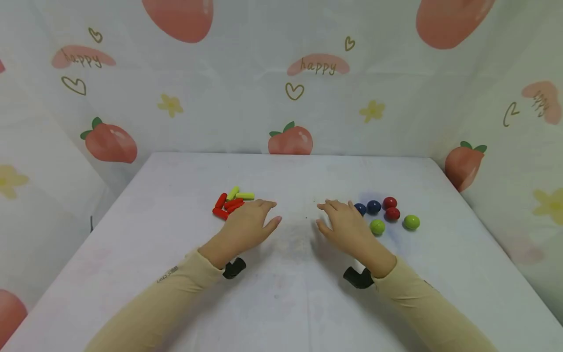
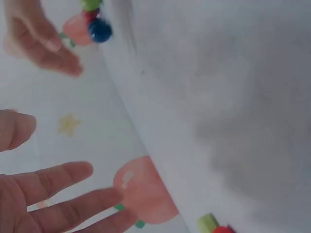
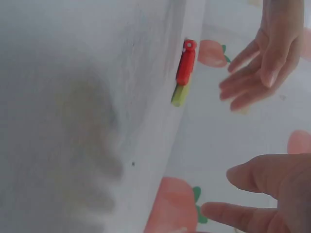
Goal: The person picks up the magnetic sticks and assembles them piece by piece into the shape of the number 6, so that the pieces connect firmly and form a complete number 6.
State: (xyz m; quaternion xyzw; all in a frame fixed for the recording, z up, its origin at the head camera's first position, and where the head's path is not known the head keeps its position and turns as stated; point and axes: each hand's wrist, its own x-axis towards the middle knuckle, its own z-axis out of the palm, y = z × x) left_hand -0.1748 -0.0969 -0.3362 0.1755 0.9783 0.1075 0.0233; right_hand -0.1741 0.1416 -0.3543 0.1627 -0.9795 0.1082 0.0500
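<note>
My left hand [image 1: 247, 226] hovers over the white table with its fingers spread and nothing held. Close to its far left side lie several small red sticks [image 1: 221, 199] and yellow-green sticks [image 1: 245, 196]; the hand hides part of the group. Seen from the right wrist, a red stick [image 3: 186, 63] has a small round mark at its end. My right hand [image 1: 347, 229], also raised with fingers apart, holds nothing. Beside it are shiny dark blue balls [image 1: 374, 207], red balls [image 1: 392, 214] and green balls [image 1: 411, 222]. One blue ball is partly behind the fingers.
The white tabletop [image 1: 281, 303] runs back to a white cloth backdrop [image 1: 237, 122] printed with peaches, flowers and the word "happy". A black strap piece [image 1: 234, 268] shows below the left wrist, another black piece [image 1: 358, 277] below the right.
</note>
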